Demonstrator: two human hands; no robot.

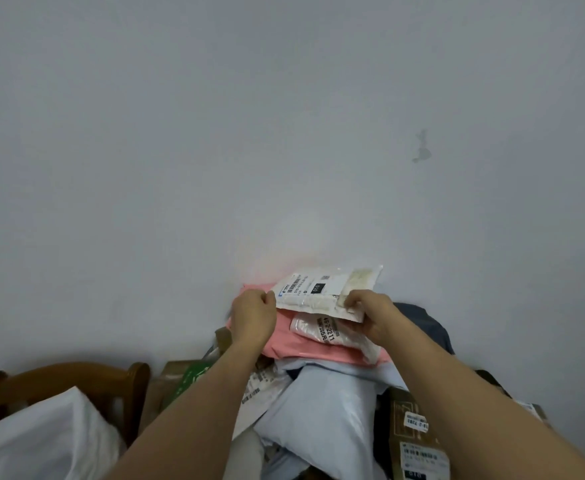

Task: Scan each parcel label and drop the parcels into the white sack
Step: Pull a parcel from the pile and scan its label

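Parcel [322, 289], white, labelled, held over parcel pile.
Left hand [253, 315] pinches its left edge; right hand [370, 315] grips its right corner; pink parcel [284, 337] beneath.

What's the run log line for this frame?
phase: picking parcel | left hand: grips white parcel | right hand: grips it too | sack: lower left

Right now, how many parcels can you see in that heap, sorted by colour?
White plastic mailers: 2, one held, one below it
Pink plastic mailer: 1
Pale blue plastic mailer: 1
Brown cardboard boxes: 2, right, left
Total: 6 clearly visible; others are hidden.
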